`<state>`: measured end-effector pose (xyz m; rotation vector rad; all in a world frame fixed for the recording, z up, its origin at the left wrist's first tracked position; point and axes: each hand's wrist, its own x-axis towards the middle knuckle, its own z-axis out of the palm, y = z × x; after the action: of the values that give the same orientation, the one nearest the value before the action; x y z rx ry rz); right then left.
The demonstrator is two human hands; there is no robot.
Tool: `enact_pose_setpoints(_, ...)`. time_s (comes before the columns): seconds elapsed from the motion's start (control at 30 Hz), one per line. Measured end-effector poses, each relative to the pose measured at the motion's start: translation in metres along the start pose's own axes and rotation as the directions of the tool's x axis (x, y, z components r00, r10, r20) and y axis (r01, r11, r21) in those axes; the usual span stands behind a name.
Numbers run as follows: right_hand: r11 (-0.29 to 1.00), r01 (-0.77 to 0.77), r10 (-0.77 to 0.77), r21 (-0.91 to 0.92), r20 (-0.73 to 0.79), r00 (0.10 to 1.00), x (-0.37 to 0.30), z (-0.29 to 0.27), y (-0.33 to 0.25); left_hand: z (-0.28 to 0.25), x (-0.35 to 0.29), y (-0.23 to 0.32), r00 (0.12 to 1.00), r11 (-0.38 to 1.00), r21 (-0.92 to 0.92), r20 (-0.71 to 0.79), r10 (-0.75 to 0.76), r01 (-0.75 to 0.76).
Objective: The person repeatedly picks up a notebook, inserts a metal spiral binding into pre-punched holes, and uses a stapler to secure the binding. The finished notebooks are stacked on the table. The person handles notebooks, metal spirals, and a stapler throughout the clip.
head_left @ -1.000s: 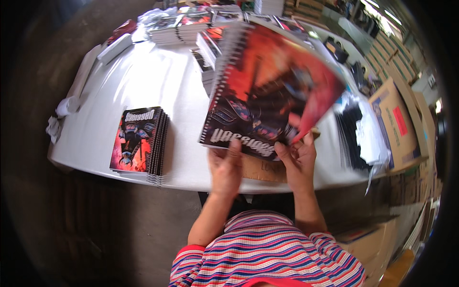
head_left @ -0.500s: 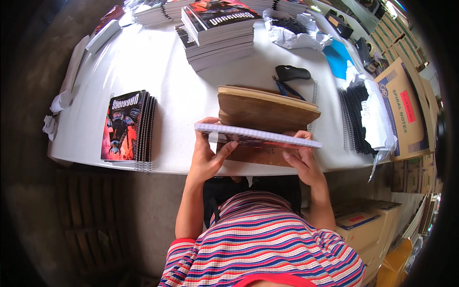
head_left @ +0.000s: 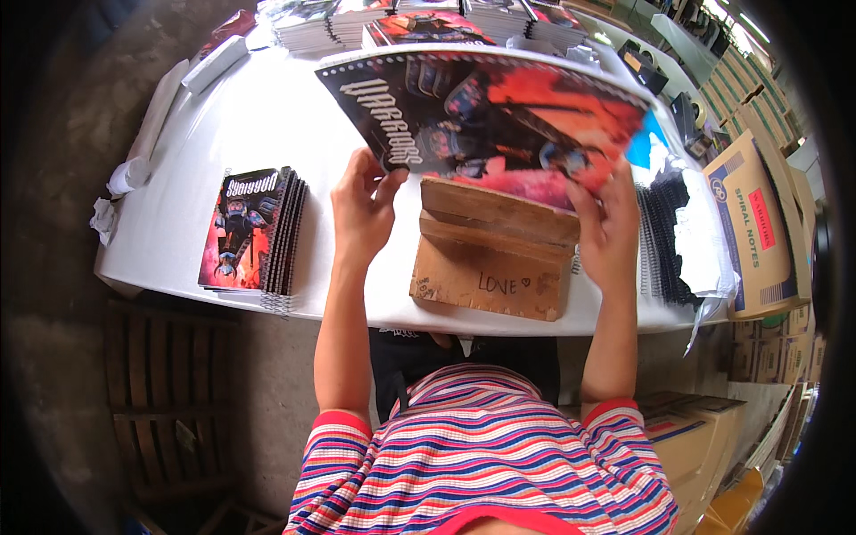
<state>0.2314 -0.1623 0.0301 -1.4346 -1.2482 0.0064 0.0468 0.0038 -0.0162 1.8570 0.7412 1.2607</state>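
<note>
In the head view, holding one notebook (head_left: 499,120) at the upper centre of the frame, lifted and tilted, with the cover toward the camera. Showing on this cover a dark and red-orange picture, turned sideways, and along the upper edge a row of small holes. Pinching the lower left corner with the fingers of the left hand (head_left: 366,209). Gripping the lower right part with the fingers of the right hand (head_left: 613,223), with the thumb against the cover; cannot tell exactly about the other fingers, partly hidden.

Just below the notebook, at the centre of the frame, a brown step-shaped block (head_left: 490,283) on the white tabletop (head_left: 160,245), with handwriting on the front part; cannot tell whether touching the notebook or apart. At the left of the frame, a small pile of notebooks (head_left: 239,236) with similar covers and black spiral bindings on the right side. At the right, black binding coils (head_left: 658,232) beside crumpled white paper (head_left: 704,236), and farther right a carton (head_left: 758,223). Along the top, more stacks of notebooks (head_left: 428,27). At the lower edge, a striped shirt (head_left: 481,446).
</note>
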Motion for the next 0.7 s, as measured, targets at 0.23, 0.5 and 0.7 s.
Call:
enact_pose_setpoints(0.23,0.998,0.030,-0.027,-0.049,0.055,0.998,0.018,-0.002,0.006,0.017,-0.006,-0.021,0.998,0.981,-0.182,-0.005,-0.065,0.063)
enact_pose_setpoints(0.5,0.999,-0.051,0.050,0.010,0.118,0.992,0.027,-0.004,0.011,0.016,-0.003,-0.023,0.970,0.900,-0.374,0.175,-0.171,0.226)
enact_pose_setpoints(0.7,0.875,-0.315,0.170,0.368,0.377,0.910,0.033,-0.043,0.050,0.017,-0.038,-0.066,0.975,0.982,0.009,0.117,-0.189,0.190)
